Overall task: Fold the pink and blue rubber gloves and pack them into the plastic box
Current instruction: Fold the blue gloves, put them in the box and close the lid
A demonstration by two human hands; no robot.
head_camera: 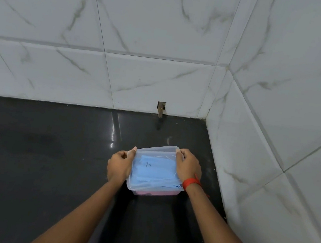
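A clear plastic box with its clear lid on stands on the black counter near the right wall. Folded blue gloves show through the lid, and a strip of pink glove shows beneath them at the box's front. My left hand grips the box's left edge, thumb on the lid rim. My right hand grips the right edge, fingers curled over the lid's far corner. A red thread band is tied round my right wrist.
White marble-pattern tiles form the back wall and the right wall, which meet in a corner close to the box. A small metal spout pokes from a hole at the wall's base behind the box.
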